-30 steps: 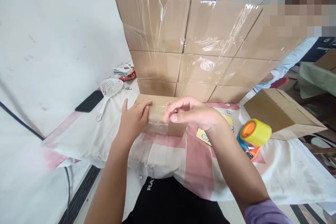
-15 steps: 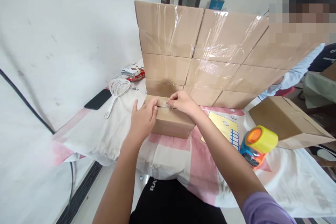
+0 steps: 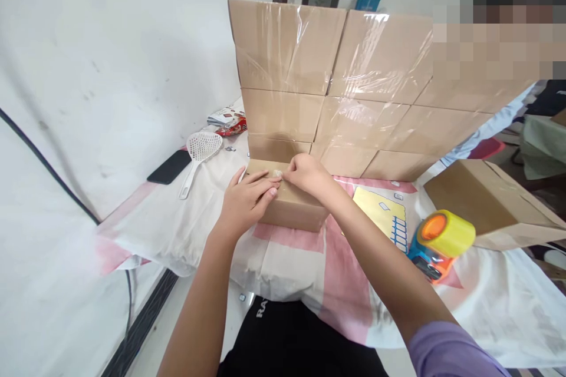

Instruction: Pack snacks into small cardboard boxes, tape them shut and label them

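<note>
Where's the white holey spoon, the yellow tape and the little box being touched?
White slotted plastic spoon (image 3: 203,148): head view, on its holed bowl.
Yellow round tape roll (image 3: 458,234): head view, on its outer side.
Small brown cardboard box (image 3: 292,213): head view, on its front side.

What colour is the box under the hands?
The box is light brown, seen best in the head view.
</note>
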Demonstrator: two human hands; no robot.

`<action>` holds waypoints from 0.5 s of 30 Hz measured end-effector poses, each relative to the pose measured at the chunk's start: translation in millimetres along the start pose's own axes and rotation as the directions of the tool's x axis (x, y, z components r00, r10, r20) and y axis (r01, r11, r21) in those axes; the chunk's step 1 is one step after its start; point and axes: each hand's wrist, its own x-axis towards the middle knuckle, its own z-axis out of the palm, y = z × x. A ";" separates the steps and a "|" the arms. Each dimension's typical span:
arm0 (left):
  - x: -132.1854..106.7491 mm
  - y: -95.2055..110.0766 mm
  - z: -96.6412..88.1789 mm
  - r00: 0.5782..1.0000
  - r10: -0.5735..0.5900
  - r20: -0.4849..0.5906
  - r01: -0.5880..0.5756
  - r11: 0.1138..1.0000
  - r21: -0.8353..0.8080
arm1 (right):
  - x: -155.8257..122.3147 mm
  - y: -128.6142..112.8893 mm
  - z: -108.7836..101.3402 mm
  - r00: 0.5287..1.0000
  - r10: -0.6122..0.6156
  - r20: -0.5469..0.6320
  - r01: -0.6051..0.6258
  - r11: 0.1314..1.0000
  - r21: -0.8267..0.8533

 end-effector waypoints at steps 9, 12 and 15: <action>-10.8 17.6 8.5 0.989 0.139 -0.055 -0.128 0.977 0.173 | -48.9 95.1 20.2 0.987 -0.161 -0.018 0.129 0.718 0.684; -21.1 16.1 20.0 0.960 0.238 -0.146 -0.223 0.969 0.107 | -84.5 115.4 42.2 0.949 -0.313 -0.046 0.217 0.536 0.816; -20.1 3.2 31.5 0.994 0.061 -0.086 -0.067 0.996 -0.060 | -101.0 119.2 54.4 0.957 -0.287 -0.043 0.236 0.682 0.692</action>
